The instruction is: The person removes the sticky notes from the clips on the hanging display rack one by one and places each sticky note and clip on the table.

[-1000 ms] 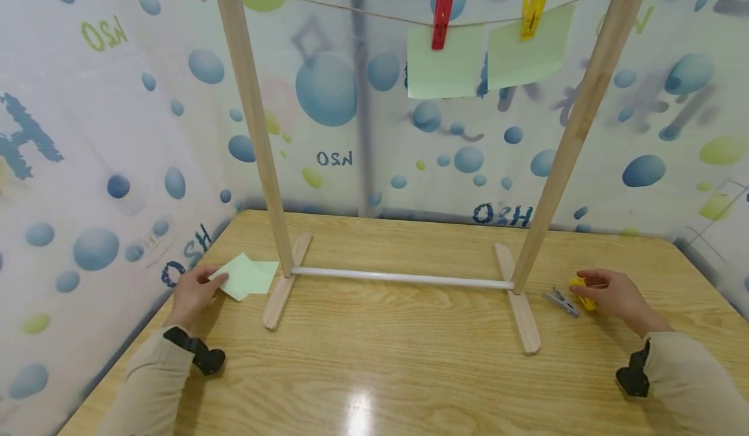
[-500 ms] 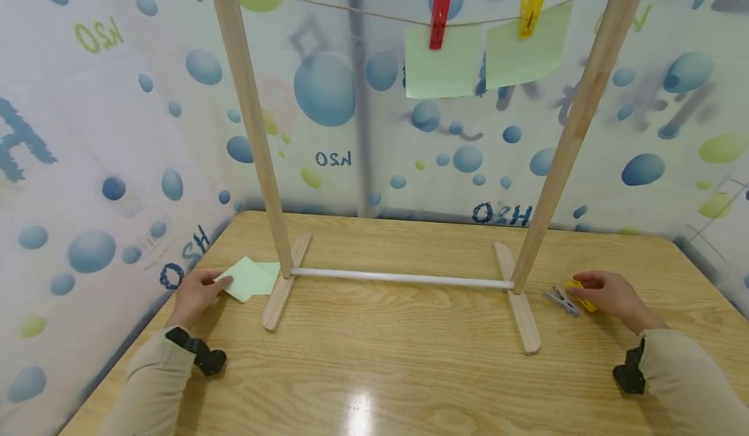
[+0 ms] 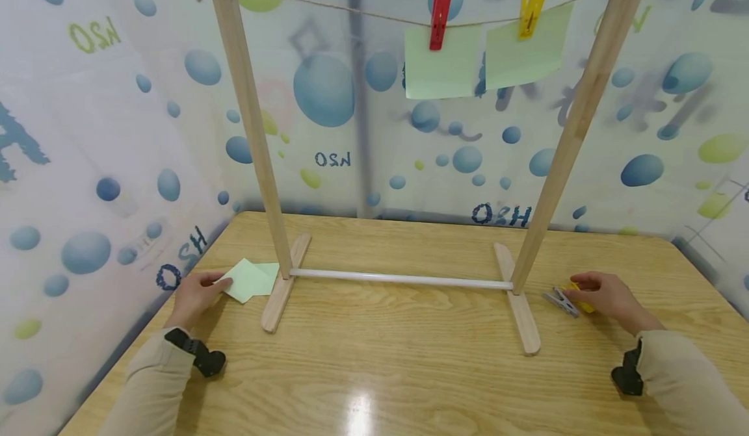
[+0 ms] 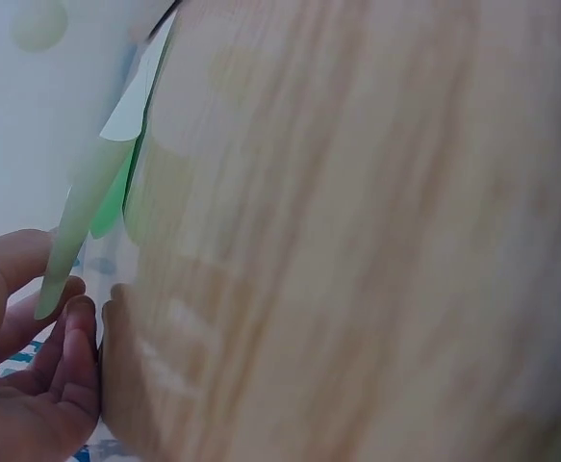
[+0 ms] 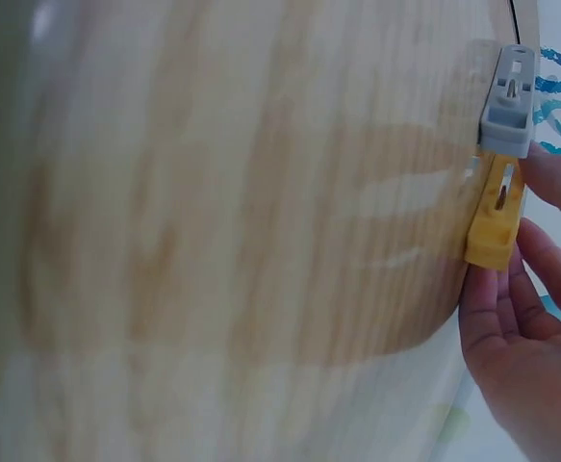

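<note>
Left wrist view, green paper, right wrist view, yellow clothespin

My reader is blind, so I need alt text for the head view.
A person's left hand pinches a pale green paper at a wooden table while the right hand pinches a yellow clip beside a gray clip. Between the hands, a wooden frame carries a string with two green sheets hanging from a red clip and a second yellow clip.

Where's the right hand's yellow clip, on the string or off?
Off: the yellow clip is at the right hand, beside the grey clip; the head view shows both well below the string.
</note>
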Demonstrator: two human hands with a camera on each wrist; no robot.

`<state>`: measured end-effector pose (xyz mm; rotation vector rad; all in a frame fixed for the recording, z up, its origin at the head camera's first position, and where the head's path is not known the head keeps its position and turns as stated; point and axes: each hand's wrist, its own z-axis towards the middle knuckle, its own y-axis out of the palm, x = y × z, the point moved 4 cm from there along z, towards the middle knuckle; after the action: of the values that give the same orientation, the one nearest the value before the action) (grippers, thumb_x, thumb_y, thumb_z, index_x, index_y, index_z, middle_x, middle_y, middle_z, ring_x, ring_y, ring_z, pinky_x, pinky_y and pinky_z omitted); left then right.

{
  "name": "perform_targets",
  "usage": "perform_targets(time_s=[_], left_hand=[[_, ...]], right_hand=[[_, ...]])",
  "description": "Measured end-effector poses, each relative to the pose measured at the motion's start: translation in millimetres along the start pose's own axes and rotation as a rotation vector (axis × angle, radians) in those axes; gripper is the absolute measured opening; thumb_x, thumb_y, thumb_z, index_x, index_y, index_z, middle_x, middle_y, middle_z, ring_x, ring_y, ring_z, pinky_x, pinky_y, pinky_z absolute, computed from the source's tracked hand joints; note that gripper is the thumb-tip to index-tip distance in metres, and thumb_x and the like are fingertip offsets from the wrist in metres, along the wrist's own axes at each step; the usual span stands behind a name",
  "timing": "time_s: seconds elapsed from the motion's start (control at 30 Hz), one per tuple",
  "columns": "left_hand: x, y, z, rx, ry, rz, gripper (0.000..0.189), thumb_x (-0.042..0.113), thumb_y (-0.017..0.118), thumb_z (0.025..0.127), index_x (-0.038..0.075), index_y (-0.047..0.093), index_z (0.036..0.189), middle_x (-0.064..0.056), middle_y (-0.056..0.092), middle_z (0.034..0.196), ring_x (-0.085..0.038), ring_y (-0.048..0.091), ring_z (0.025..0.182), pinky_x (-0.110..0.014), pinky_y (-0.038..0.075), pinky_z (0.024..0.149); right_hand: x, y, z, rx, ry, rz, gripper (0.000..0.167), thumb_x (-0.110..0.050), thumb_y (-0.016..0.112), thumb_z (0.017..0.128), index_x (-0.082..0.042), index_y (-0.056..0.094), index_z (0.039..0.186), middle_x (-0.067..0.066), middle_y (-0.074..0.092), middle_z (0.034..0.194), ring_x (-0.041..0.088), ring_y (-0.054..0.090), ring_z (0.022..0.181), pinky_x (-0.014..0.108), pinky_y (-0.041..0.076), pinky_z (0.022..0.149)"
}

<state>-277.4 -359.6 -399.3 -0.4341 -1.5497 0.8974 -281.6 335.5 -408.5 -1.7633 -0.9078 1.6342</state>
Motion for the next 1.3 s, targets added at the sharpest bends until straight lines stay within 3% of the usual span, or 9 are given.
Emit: perform_targets(time_s=[0.2, 0.73, 0.87, 1.07, 1.3], left_hand=[[-0.5, -0.7, 1.2, 0.006, -0.003, -0.012, 0.045, 0.026, 0.057, 0.085, -0.011, 0.055, 0.111, -0.028, 0.054, 0.107, -0.034, 0.049, 0.093, -0.026, 0.035, 0.064], [-4.0, -0.3, 1.5, -0.006, -0.057, -0.088, 0.053, 0.035, 0.053, 0.088, -0.008, 0.049, 0.119, -0.027, 0.049, 0.118, -0.034, 0.048, 0.101, -0.028, 0.04, 0.067], [-1.6, -1.5, 3.3, -0.025, -0.072, -0.103, 0.055, 0.036, 0.052, 0.088, -0.007, 0.047, 0.122, -0.027, 0.047, 0.121, -0.034, 0.047, 0.103, -0.034, 0.042, 0.074], [8.9, -8.0, 2.2, -0.002, -0.012, -0.118, 0.055, 0.037, 0.05, 0.089, -0.006, 0.046, 0.123, -0.028, 0.046, 0.12, -0.037, 0.044, 0.107, -0.043, 0.038, 0.084], [25.3, -18.5, 4.6, 0.064, 0.047, -0.132, 0.054, 0.039, 0.053, 0.087, -0.002, 0.049, 0.121, -0.023, 0.051, 0.117, -0.034, 0.048, 0.104, -0.037, 0.043, 0.075]], right_hand=[[-1, 0, 0.4, 0.008, -0.001, -0.005, 0.064, -0.037, 0.063, 0.081, 0.016, 0.046, 0.113, 0.031, 0.05, 0.105, 0.039, 0.049, 0.092, 0.044, 0.045, 0.076], [-1, 1, -2.0, -0.008, -0.024, 0.002, 0.064, -0.037, 0.06, 0.083, 0.017, 0.044, 0.115, 0.034, 0.047, 0.11, 0.044, 0.046, 0.098, 0.048, 0.044, 0.078], [-1, 0, -2.6, -0.01, -0.025, 0.006, 0.064, -0.038, 0.059, 0.084, 0.016, 0.044, 0.116, 0.033, 0.047, 0.109, 0.043, 0.047, 0.097, 0.046, 0.045, 0.077], [-1, -2, -4.2, 0.004, -0.023, 0.003, 0.067, -0.041, 0.057, 0.084, 0.016, 0.043, 0.117, 0.033, 0.049, 0.109, 0.042, 0.048, 0.096, 0.044, 0.046, 0.075], [4, -8, -5.7, 0.001, -0.03, 0.022, 0.067, -0.042, 0.053, 0.086, 0.015, 0.04, 0.12, 0.03, 0.052, 0.109, 0.032, 0.053, 0.09, 0.027, 0.048, 0.066]])
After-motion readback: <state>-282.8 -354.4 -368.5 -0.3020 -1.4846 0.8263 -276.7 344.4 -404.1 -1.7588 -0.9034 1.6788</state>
